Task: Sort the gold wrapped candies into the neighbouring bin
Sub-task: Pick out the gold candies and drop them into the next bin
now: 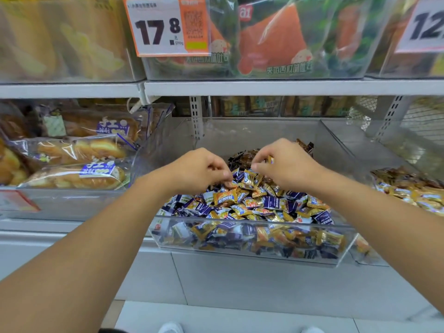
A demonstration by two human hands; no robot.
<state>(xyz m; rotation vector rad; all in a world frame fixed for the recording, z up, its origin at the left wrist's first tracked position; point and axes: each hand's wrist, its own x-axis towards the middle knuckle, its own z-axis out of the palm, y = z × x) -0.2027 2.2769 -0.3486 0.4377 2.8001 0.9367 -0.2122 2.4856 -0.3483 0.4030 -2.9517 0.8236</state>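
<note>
A clear plastic bin (252,221) in the middle of the shelf holds a heap of gold wrapped candies (224,197) mixed with purple wrapped ones (272,203); brown wrapped candies (242,157) lie at its back. Both hands hover over the heap. My left hand (204,168) has its fingers curled, fingertips down among the candies; what it holds is hidden. My right hand (286,162) pinches a gold wrapped candy (270,160) between thumb and fingers. The neighbouring bin (360,150) on the right holds gold wrapped candies (413,197).
A bin of packaged bread (77,162) stands to the left. The shelf above (264,87) carries clear bins of snack bags and price tags (165,25). A shelf upright (197,116) rises behind the middle bin. The floor and my shoes (171,328) show below.
</note>
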